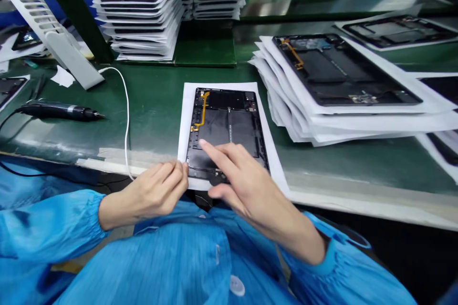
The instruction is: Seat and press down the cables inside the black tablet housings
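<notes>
Your left hand had its fingers bunched at the near left corner of the flat black rectangular tablet housing; whether they pinched it, I could not tell. Your right hand was open, thumb spread and index finger extended over the housing, which lay on a white paper sheet on the glossy green worktop before you.
</notes>
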Demonstrator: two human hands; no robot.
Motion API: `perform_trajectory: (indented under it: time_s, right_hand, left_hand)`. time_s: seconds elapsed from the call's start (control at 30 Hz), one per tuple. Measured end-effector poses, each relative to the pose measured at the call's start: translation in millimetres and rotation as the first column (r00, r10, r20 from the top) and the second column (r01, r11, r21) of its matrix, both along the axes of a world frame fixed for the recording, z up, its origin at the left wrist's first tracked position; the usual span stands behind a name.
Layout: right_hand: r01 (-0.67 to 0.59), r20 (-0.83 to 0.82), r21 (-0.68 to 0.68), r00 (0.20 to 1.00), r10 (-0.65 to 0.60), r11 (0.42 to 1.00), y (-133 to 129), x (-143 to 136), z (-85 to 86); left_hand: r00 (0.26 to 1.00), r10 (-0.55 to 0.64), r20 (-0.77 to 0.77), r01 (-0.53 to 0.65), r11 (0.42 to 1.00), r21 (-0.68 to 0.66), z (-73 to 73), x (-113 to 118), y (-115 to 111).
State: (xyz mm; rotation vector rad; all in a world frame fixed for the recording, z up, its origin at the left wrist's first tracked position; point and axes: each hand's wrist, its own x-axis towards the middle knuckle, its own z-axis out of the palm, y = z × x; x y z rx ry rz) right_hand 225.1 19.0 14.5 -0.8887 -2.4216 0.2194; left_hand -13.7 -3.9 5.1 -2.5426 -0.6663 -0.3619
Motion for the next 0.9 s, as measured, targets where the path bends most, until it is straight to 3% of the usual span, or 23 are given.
perform_trajectory:
  time_s: [0.13,0.23,0.37,0.5,0.9]
  right_hand:
    - [0.091,0.087,0.230,0.990,-0.114,0.969,-0.2,0.8,5.5]
    - [0.041,0.052,0.205,0.997,-0.052,0.978,-2.1,-3.2,-4.2]
    - [-0.003,0.010,0.198,1.000,0.001,0.980,-2.9,-8.0,-18.4]
    - [-0.003,0.050,0.176,0.999,-0.006,0.984,-4.1,-9.9,-22.4]
    - [-0.014,0.134,0.140,0.991,-0.005,0.990,-5.2,-10.0,-17.5]
  left_hand:
    - [0.985,0.073,0.156,-0.031,0.966,-0.257,-2.8,-7.2,8.8]
    - [0.947,0.211,0.242,-0.074,0.878,-0.473,-7.1,-13.2,21.6]
    - [0.934,0.189,0.303,0.047,0.776,-0.629,-15.8,-13.9,32.3]
    - [0.910,0.193,0.366,0.106,0.746,-0.658,-21.8,-12.0,32.7]
    - [0.898,0.174,0.403,0.136,0.763,-0.632,-34.5,-11.6,36.2]
